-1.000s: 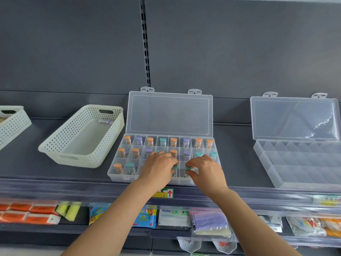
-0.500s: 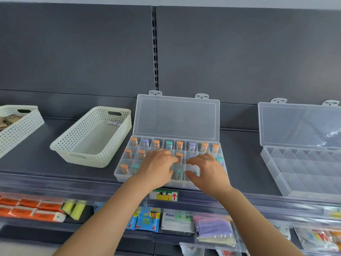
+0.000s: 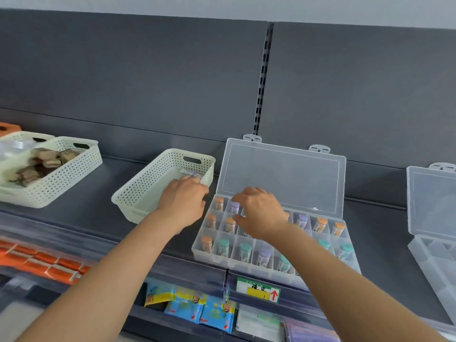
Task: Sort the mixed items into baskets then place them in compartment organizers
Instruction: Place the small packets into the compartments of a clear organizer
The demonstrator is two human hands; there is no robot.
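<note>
Green price label [image 3: 258, 289] on shelf edge [image 3: 172, 266]; blue packets [image 3: 197, 311], orange packs [image 3: 42, 264] below.

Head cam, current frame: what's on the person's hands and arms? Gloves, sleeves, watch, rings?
Nothing worn that shows. The left hand and right hand have no gloves and no visible rings. The left forearm and right forearm are uncovered down to the bottom edge of the picture. No sleeve is in view, and neither wrist has a watch, band or marking.

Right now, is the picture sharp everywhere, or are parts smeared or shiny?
Head view: the basket of brown items and the orange packets are motion-smeared; the vials look soft; a glare streak sits on the clear lid.
</note>
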